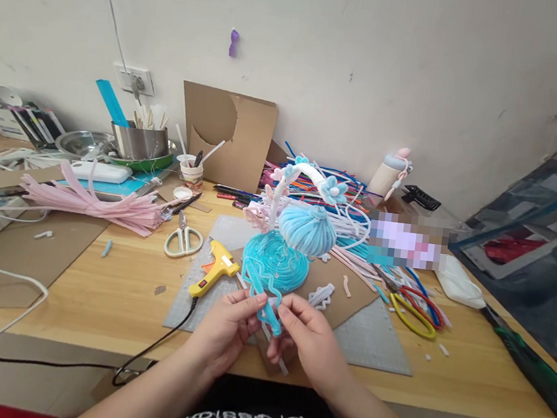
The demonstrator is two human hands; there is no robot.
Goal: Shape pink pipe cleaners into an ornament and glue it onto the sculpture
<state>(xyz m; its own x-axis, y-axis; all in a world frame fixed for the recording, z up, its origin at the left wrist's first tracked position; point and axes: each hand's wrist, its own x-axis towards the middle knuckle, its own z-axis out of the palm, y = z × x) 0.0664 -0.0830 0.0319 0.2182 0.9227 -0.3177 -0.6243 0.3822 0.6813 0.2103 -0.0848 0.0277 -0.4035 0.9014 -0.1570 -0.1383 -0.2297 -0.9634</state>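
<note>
Blue pipe cleaners [269, 316], some straight and one bent in zigzags, are pinched between my two hands near the table's front edge. My left hand [233, 318] grips them from the left with thumb and fingers. From the other side, my right hand [307, 336] closes its thumb and fingertips on the same bundle. Just beyond stands a lamp-shaped pipe-cleaner piece: a coiled blue base [281, 270], a white curved stem with small flowers [333, 190], and a hanging pleated blue shade [309, 229]. A white zigzag pipe cleaner [323, 296] lies right of the base.
A yellow glue gun [216, 268] lies left of my hands, its cord running off the table edge. White-handled scissors [184, 238] and a pink pipe-cleaner bundle [98, 198] are farther left. Yellow-and-red-handled pliers [414, 315] lie right. Cardboard [250, 145] leans on the wall.
</note>
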